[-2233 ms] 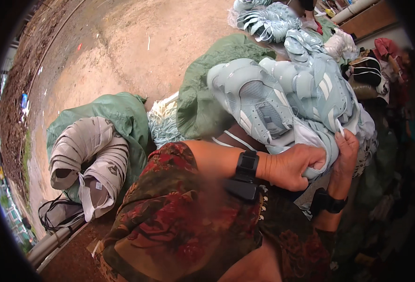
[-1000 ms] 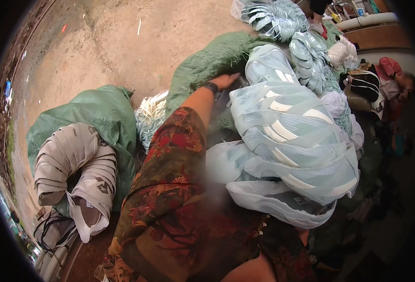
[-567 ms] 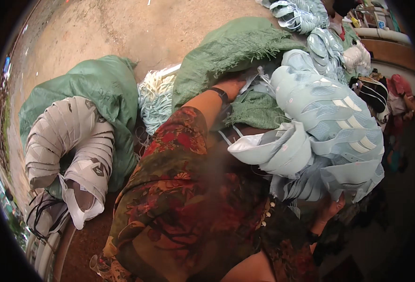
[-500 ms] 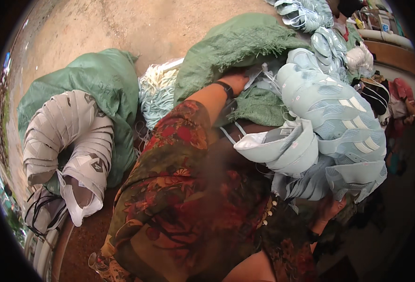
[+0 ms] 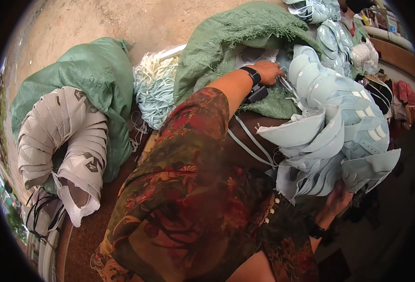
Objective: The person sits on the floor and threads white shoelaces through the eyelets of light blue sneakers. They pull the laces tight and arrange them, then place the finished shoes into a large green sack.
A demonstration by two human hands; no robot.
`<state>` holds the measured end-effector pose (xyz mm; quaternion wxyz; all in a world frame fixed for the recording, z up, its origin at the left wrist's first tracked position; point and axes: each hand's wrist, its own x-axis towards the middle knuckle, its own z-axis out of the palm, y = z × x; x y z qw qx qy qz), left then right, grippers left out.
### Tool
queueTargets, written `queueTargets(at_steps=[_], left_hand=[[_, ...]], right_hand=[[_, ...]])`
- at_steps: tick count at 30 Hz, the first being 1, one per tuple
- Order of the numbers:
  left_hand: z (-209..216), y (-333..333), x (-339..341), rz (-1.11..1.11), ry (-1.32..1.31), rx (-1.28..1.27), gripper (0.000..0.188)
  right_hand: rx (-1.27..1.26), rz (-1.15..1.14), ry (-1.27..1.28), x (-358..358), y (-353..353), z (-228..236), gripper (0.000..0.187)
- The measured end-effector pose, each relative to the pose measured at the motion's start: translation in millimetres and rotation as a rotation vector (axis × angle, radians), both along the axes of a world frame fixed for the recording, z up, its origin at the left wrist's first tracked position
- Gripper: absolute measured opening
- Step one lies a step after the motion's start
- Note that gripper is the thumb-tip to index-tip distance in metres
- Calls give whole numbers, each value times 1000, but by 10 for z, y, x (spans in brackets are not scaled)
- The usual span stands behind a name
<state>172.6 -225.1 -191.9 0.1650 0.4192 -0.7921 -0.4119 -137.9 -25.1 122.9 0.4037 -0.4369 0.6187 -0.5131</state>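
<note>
A long curved stack of pale blue shoe uppers (image 5: 353, 113), nested in one another, lies across my lap on the right. My right hand (image 5: 340, 199) grips its lower end from below, its fingers partly hidden behind the uppers. My left hand (image 5: 266, 73), a dark band at the wrist, is over the mouth of a green woven sack (image 5: 235, 28). Its fingers are bent together on pale shoelaces (image 5: 287, 87) beside the stack's upper end. White material shows in the sack behind that hand. Two loose pale laces (image 5: 252, 138) trail from the stack over my lap.
To the left, a bent stack of beige shoe uppers (image 5: 59, 136) leans on another green sack (image 5: 83, 70). A bundle of cream and pale blue laces (image 5: 156, 89) lies between the sacks. More blue uppers (image 5: 332, 44) are at the far right, near a person's red clothing (image 5: 404, 94).
My left hand has come out of the sack's mouth and moved right, toward the stack. The stack has shifted slightly right, its near uppers fanning apart. My right hand shows more beneath it.
</note>
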Motion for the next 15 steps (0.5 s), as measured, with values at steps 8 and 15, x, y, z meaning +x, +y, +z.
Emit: queueTargets(at_steps=[8, 15], left_hand=[[591, 226, -152, 40, 338, -12, 18], [200, 179, -508, 27, 531, -6, 32]], right_hand=[[111, 16, -154, -321, -409, -23, 9], [310, 19, 179, 46, -1079, 117, 20]])
